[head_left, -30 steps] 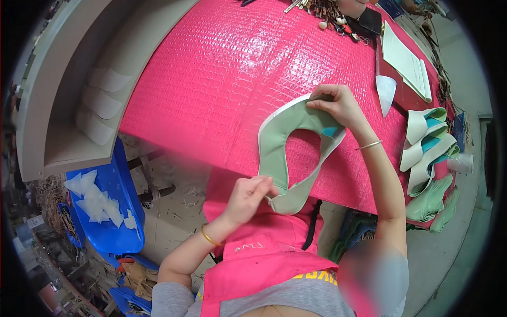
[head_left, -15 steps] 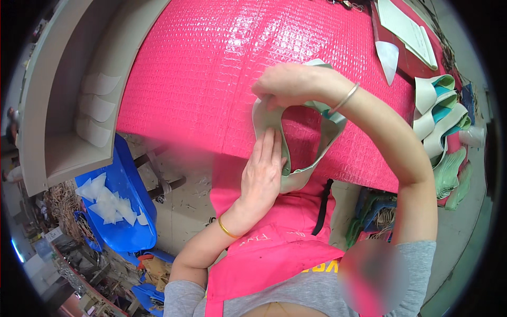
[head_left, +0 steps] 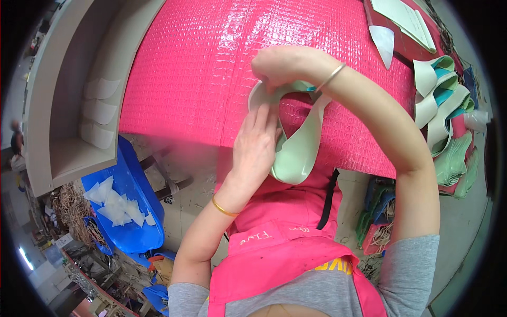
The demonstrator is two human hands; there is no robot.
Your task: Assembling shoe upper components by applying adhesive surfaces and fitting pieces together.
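Across the near edge of the pink table [head_left: 195, 79], a green shoe upper [head_left: 297, 161], apparently being smoothed, lies beneath the outstretched left hand [head_left: 257, 140] and curled right hand [head_left: 275, 64] (grip indiscernible), next calling for steady support.

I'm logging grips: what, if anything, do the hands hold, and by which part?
A pale green shoe upper: left hand laid along its left side, right hand bent at its far left part; whether either truly grips is hidden.
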